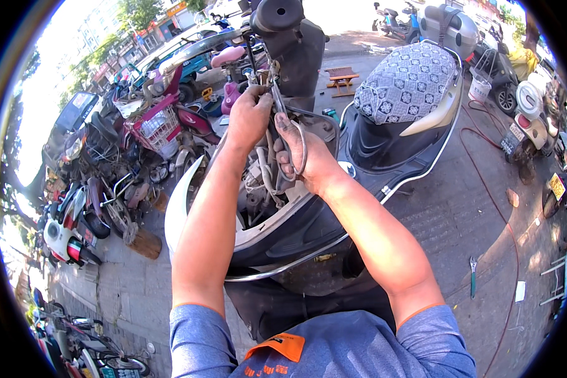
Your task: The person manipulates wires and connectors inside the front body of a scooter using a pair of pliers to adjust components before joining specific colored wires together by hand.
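Bikes [58,234] stand around. Above the opened scooter [296,234], my right hand [314,159] squeezes scissors [280,104], probably hard, best held by the loops; my left hand [251,114] pinches what looks like bendy wire [274,70].

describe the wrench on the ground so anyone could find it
Find the scooter with the patterned seat cover, then go down and right in the picture to the ground beyond the person's right elbow. The wrench lies there, left of the red hose and white paper. Its teal handle and metal head set it apart from both.
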Demonstrator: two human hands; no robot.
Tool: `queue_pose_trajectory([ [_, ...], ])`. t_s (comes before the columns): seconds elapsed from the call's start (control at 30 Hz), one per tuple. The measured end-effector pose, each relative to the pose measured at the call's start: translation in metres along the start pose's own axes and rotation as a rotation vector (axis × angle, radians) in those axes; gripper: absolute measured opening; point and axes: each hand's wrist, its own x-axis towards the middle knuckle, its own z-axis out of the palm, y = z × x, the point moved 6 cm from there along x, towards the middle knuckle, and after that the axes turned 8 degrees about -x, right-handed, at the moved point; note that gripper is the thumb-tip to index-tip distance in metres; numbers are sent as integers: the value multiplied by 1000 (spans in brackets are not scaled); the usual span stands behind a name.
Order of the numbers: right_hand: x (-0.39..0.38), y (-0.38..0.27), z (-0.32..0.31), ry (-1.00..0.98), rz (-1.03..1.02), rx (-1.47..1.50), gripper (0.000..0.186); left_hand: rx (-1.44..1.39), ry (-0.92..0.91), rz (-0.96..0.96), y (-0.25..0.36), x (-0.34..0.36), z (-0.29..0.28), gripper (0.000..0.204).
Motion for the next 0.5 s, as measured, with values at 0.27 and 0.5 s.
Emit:
queue_pose_trajectory([
  [0.27,6,-9,12,-20,-32,-117,63,-128,-13,33,-15,4,0,35],
  [0.5,-34,4,-1,10,4,8,58,463,95,150,44,-1,-6,35],
])
